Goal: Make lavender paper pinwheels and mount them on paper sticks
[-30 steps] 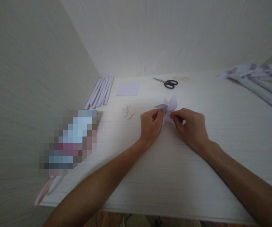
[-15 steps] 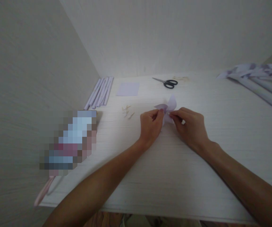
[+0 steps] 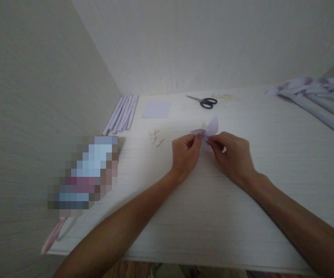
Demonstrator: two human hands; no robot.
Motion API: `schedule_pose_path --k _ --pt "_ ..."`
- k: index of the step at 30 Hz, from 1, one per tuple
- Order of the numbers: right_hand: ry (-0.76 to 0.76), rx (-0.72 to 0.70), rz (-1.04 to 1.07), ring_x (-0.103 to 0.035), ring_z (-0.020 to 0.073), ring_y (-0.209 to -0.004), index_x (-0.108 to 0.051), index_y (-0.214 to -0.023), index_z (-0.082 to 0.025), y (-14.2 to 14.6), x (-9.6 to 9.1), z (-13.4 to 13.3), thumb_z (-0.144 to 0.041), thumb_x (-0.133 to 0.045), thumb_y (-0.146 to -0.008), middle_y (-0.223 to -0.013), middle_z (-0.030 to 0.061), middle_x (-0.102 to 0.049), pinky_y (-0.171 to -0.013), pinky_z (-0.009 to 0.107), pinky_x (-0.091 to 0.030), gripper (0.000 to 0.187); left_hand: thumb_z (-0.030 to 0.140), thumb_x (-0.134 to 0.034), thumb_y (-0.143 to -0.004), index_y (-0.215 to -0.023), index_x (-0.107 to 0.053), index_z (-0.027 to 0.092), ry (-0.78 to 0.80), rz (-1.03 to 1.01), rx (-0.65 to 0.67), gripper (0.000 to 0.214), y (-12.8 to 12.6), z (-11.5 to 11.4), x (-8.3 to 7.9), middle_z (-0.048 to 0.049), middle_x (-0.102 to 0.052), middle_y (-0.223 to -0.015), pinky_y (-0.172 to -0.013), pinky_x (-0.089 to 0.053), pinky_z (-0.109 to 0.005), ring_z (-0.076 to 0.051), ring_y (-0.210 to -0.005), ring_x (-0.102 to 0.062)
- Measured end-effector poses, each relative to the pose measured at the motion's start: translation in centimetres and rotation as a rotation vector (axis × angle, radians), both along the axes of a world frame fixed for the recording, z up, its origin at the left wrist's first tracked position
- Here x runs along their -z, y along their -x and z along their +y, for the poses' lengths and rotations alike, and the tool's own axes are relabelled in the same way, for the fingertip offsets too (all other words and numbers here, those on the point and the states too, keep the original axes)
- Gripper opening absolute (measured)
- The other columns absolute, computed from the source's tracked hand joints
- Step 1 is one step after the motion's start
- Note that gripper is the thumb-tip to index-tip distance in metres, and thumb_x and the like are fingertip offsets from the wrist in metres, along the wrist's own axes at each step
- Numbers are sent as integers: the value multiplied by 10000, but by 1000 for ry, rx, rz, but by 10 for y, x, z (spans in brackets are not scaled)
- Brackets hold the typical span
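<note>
A pale lilac paper pinwheel (image 3: 213,125) is held between my hands just above the table, its curved blades fanning upward and to the left. My left hand (image 3: 185,153) pinches its centre between thumb and index finger. From the other side, my right hand (image 3: 233,153) is closed with its fingertips at the same centre. Something small and pale shows at the right fingertips, too tiny to make out. My fingers cover part of the lower blades.
Black-handled scissors (image 3: 208,102) lie behind the hands. A square lilac sheet (image 3: 156,109), rolled paper sticks (image 3: 123,114) and thin tan scraps (image 3: 157,136) are to the left. A blurred-out item (image 3: 90,170) sits farther left. Several paper pinwheels with sticks (image 3: 314,90) lie at right.
Both hands keep nearly the same place and pinch. The pinwheel's upper blade has shifted slightly right, and less of its lower blades shows.
</note>
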State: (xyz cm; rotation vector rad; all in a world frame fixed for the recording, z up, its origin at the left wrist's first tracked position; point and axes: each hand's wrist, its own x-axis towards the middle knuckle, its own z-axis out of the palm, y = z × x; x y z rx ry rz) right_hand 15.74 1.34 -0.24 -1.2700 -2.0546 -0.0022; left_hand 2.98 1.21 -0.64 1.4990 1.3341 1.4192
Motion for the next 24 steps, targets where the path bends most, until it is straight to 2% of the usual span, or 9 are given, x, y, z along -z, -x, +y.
schedule_pose_path --k 2,5,8,13,20,24 --pt "3 18 30 -557 139 -546 -618 -722 -172 0 0 0 -172 -500 -749 -659 32 -629 -534 253 -426 121 294 -457 -771 -500 -514 168 -50 15 12 304 0 0 0 32 -492 -504 -495 -363 -196 -75 -509 -456" --pt "31 26 113 -577 140 -545 -615 -726 -175 0 0 -1 -169 -508 -742 -652 24 -641 -541 257 -446 108 217 -457 -773 -722 -637 196 -138 16 72 189 0 -2 -3 -10 -647 -785 -669 -449 -216 -100 -735 -575" --pt "58 14 198 -593 136 -548 -619 -726 -166 1 -1 -3 -140 -521 -722 -651 22 -650 -536 248 -461 101 154 -486 -748 -845 -649 196 -192 27 97 194 0 -4 -6 -39 -655 -906 -770 -463 -254 -118 -844 -590" --pt "146 16 331 -616 145 -568 -640 -731 -162 3 -1 -5 -122 -532 -689 -678 31 -673 -560 266 -492 123 143 -529 -722 -901 -638 199 -248 97 66 217 0 -5 -5 -48 -660 -932 -795 -479 -283 -132 -861 -602" --pt "220 23 662 -621 158 -553 -677 -714 -170 4 -1 -4 -118 -521 -674 -660 26 -688 -530 278 -503 169 153 -502 -757 -958 -612 192 -486 266 44 232 1 -10 -4 -69 -628 -1016 -839 -470 -283 -130 -943 -578" --pt "240 -17 776 -620 153 -571 -689 -719 -169 4 1 -4 -114 -537 -665 -667 19 -689 -534 258 -495 170 133 -526 -743 -975 -599 171 -629 336 7 246 2 -10 -2 -94 -600 -1020 -797 -489 -283 -139 -950 -559"
